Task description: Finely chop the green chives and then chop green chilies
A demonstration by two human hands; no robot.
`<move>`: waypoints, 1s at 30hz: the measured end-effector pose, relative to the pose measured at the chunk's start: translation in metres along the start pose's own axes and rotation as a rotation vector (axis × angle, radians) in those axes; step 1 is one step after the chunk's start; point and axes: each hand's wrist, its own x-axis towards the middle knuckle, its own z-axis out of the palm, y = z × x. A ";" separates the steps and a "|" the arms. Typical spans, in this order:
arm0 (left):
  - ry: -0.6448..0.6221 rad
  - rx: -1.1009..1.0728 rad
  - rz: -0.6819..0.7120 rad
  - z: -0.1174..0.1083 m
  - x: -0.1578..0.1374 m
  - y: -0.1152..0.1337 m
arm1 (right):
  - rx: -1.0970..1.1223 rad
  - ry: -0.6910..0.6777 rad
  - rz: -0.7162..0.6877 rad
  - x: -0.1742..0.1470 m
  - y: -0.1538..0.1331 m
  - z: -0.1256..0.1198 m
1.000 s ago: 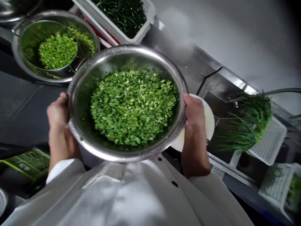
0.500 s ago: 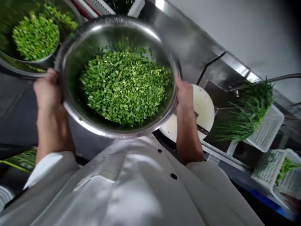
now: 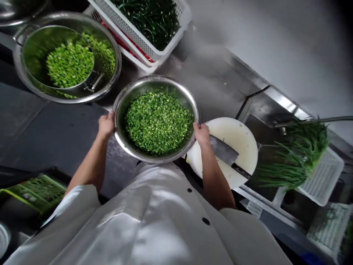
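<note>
Balancing is presumably eased, the steel bowl (image 3: 154, 159) being gripped at opposite rims by left hand (image 3: 106, 126) and right hand (image 3: 202, 135).

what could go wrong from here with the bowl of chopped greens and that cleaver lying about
The bowl is held at opposite sides of its rim by the left grip and right grip; if either slipped, it might tip and spill the chopped greens.

The cleaver lies on the white board, close beside the right forearm in this view; a sideways move might knock it.
</note>
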 end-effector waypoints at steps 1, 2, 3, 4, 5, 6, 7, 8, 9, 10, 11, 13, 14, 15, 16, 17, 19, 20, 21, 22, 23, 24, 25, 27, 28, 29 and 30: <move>-0.010 0.104 0.008 -0.001 0.000 0.003 | -0.083 -0.028 -0.012 0.000 0.001 0.000; -0.002 0.208 0.031 -0.003 -0.001 0.008 | -0.157 -0.050 -0.035 -0.001 0.002 -0.002; 0.029 0.300 0.065 -0.008 -0.003 0.015 | -0.220 -0.060 -0.069 -0.004 0.001 -0.006; 0.072 0.367 0.110 -0.014 -0.006 0.023 | -0.270 -0.053 -0.113 -0.008 -0.002 -0.012; 0.115 0.408 0.158 -0.022 -0.011 0.033 | -0.303 -0.032 -0.162 -0.012 -0.006 -0.020; 0.140 0.421 0.215 -0.032 -0.016 0.045 | -0.312 -0.002 -0.214 -0.018 -0.012 -0.030; 0.134 0.413 0.280 -0.044 -0.022 0.058 | -0.292 0.026 -0.268 -0.023 -0.020 -0.041; 0.093 0.390 0.361 -0.056 -0.030 0.071 | -0.241 0.045 -0.327 -0.029 -0.028 -0.053; 0.034 0.343 0.452 -0.068 -0.037 0.084 | -0.163 0.047 -0.386 -0.036 -0.037 -0.065; -0.028 0.265 0.540 -0.078 -0.046 0.096 | -0.064 0.024 -0.442 -0.042 -0.046 -0.075; -0.074 0.154 0.612 -0.085 -0.053 0.106 | 0.048 -0.022 -0.492 -0.049 -0.055 -0.081; -0.128 -0.067 0.685 -0.084 -0.064 0.122 | 0.248 -0.163 -0.570 -0.059 -0.070 -0.081; -0.154 -0.129 0.693 -0.076 -0.066 0.127 | 0.286 -0.232 -0.593 -0.063 -0.076 -0.074; -0.181 -0.145 0.692 -0.064 -0.066 0.130 | 0.275 -0.284 -0.604 -0.065 -0.080 -0.063; -0.213 -0.124 0.691 -0.050 -0.065 0.132 | 0.232 -0.314 -0.604 -0.067 -0.082 -0.050; -0.248 -0.079 0.698 -0.035 -0.062 0.132 | 0.163 -0.316 -0.597 -0.068 -0.083 -0.036; -0.279 0.035 0.732 -0.009 -0.058 0.124 | -0.010 -0.249 -0.568 -0.070 -0.076 -0.013; -0.276 0.122 0.753 -0.001 -0.058 0.117 | -0.092 -0.214 -0.553 -0.072 -0.070 -0.004; -0.284 0.234 0.774 0.005 -0.060 0.108 | -0.166 -0.208 -0.542 -0.075 -0.063 0.002; -0.310 0.349 0.794 0.008 -0.064 0.098 | -0.236 -0.246 -0.539 -0.078 -0.056 0.007; -0.369 0.454 0.816 0.011 -0.070 0.089 | -0.285 -0.335 -0.553 -0.081 -0.051 0.011; -0.465 0.543 0.844 0.014 -0.076 0.081 | -0.308 -0.468 -0.581 -0.083 -0.048 0.016; -0.575 0.613 0.878 0.018 -0.080 0.075 | -0.319 -0.602 -0.620 -0.084 -0.048 0.021; -0.719 0.693 0.938 0.031 -0.082 0.074 | -0.335 -0.738 -0.683 -0.079 -0.058 0.036; -0.730 0.726 0.958 0.040 -0.077 0.079 | -0.348 -0.725 -0.692 -0.073 -0.067 0.044; -0.704 0.746 0.970 0.049 -0.068 0.088 | -0.360 -0.674 -0.685 -0.063 -0.078 0.051; -0.650 0.748 0.973 0.057 -0.056 0.100 | -0.367 -0.607 -0.667 -0.052 -0.090 0.056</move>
